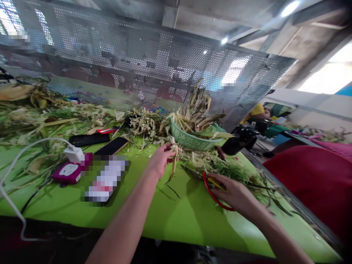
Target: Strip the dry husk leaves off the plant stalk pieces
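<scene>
My left hand (pixel 161 161) pinches a dried, pale plant stalk (pixel 174 161) between thumb and fingers, above the green table (pixel 170 220). Its whitish, knotted end points up, and a thin brown tail hangs down. In my right hand (pixel 233 192) is a pair of scissors (pixel 206 185) with red and yellow handles. Their dark blades point left toward the stalk but stay apart from it. Just behind both hands stands a green plastic basket (pixel 189 141) filled with dry husks (pixel 196 113). Green and straw-coloured trimmings (pixel 228 168) lie beside my right hand.
A magenta power strip (pixel 68 172) with a white charger (pixel 74 154), a blurred-screen phone (pixel 107 181) and a dark phone (pixel 111 146) lie left. A red-handled cutter (pixel 107 130) rests behind them. A perforated metal screen (pixel 154 66) spans the back. A red chair (pixel 302 183) stands right.
</scene>
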Motion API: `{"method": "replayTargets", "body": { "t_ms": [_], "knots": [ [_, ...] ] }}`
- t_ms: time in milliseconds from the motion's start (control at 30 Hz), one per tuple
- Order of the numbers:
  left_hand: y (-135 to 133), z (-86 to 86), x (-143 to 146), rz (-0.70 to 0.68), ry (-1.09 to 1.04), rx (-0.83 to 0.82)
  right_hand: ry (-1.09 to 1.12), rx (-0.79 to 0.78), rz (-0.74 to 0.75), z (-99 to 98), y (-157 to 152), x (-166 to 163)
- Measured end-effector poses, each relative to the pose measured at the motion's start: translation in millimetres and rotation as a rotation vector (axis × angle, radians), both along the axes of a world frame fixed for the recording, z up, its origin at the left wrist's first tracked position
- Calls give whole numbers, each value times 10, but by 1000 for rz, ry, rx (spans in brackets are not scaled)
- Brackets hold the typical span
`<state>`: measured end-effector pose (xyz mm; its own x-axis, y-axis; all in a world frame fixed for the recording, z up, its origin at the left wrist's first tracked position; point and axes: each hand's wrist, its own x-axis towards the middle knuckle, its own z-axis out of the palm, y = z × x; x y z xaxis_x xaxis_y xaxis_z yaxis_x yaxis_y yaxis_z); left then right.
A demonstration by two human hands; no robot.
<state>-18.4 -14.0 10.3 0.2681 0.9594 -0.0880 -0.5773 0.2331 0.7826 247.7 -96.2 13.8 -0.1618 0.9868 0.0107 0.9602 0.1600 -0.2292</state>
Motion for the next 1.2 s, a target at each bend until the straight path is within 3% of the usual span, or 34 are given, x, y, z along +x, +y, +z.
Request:
{"method": "replayTargets", "body": {
  "t_ms": [133,200,267,467,600,800,967,1100,1200],
  "knots": [
    [-16,-25,40,-2,27,38,-59,181,-18,207,19,-193],
    [-18,-46,70,19,35,31,62,282,1,298,86,-358],
    [-9,-74,100,52,27,20,255,250,96,323,208,-570],
    [61,-140,139,148,-56,1,565,142,78,-17,642,-1075],
    [39,-113,121,152,99,41,834,57,131,-206,694,-1045],
    [-28,-75,86,125,402,193,473,234,168,-102,550,-892],
    [27,-124,31,-23,464,243,477,323,277,5,522,-868],
    [67,-141,-24,-230,511,269,557,220,327,44,517,-868],
    [29,-71,-57,-147,465,274,840,49,186,60,499,-880]
  ]
}}
